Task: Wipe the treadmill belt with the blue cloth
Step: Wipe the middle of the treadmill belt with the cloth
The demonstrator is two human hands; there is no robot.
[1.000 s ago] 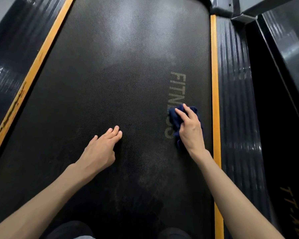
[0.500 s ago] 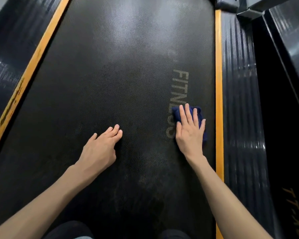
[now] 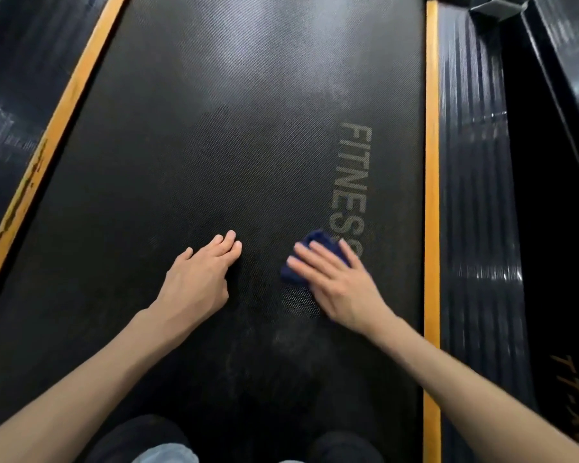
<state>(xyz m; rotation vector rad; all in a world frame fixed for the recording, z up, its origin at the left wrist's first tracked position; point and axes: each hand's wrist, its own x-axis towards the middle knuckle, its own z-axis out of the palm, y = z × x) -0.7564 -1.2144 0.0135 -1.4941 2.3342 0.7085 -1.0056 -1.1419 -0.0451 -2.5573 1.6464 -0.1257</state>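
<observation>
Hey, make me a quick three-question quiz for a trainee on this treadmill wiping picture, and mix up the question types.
1. True or false: the left hand rests on the treadmill belt with no cloth under it.
2. The blue cloth lies under: A) the right hand, fingers flat; B) a shoe; C) a spray bottle.
3. Fill in: the word printed on the belt reads ____.
Key: 1 true; 2 A; 3 FITNESS.

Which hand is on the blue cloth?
The right hand, fingers spread flat over the cloth; the left hand rests on the bare belt.
</observation>
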